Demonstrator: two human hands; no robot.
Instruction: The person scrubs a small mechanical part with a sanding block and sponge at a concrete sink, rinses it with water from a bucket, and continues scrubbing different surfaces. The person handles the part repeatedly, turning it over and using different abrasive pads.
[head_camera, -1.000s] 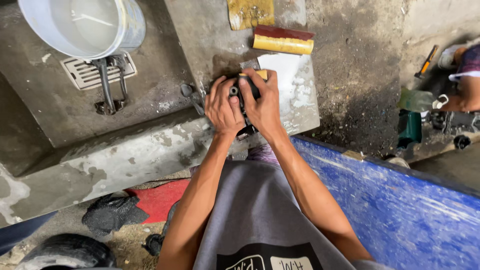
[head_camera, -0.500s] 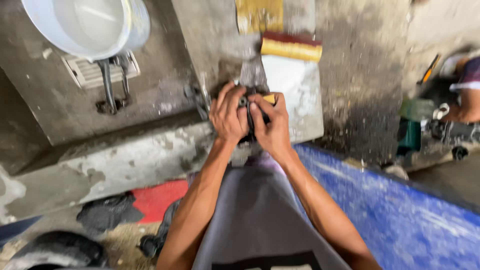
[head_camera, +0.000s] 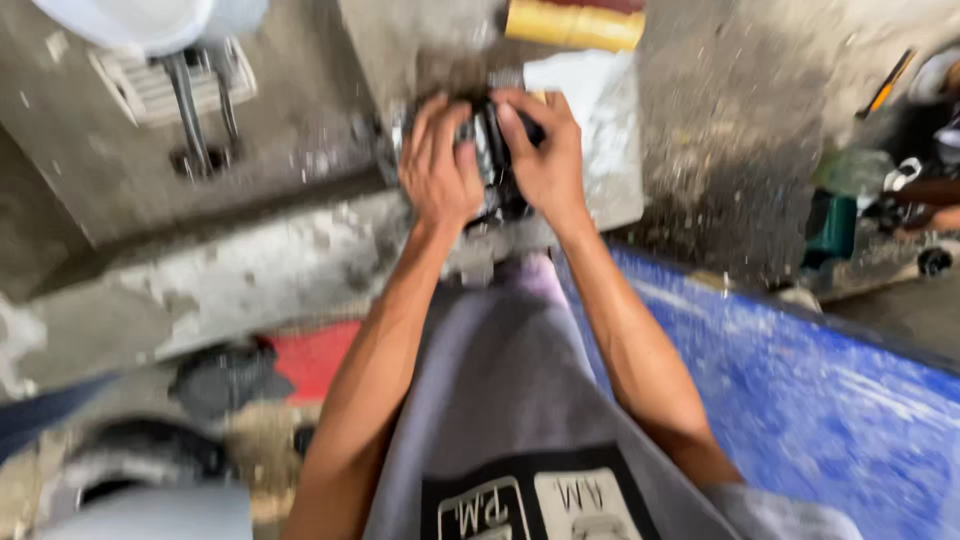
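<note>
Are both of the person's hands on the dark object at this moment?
Yes: the left hand and the right hand both wrap around the dark object, held between them over the concrete ledge.

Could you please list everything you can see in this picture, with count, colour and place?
Dark object: one, black, clasped between both hands; blurred, kind unclear.
White sheet: one, white, on the concrete under the hands.
Yellow and red block: one, at the top edge, beyond the sheet.
Basin: one, white, top left.
Metal bracket: one, grey, on a pale grate below the basin.
Red cloth: one, lower left on the ground.
Blue surface: one, along the right.
Green container: one, far right.
Left hand: on the object's left side.
Right hand: on its right side.
</note>
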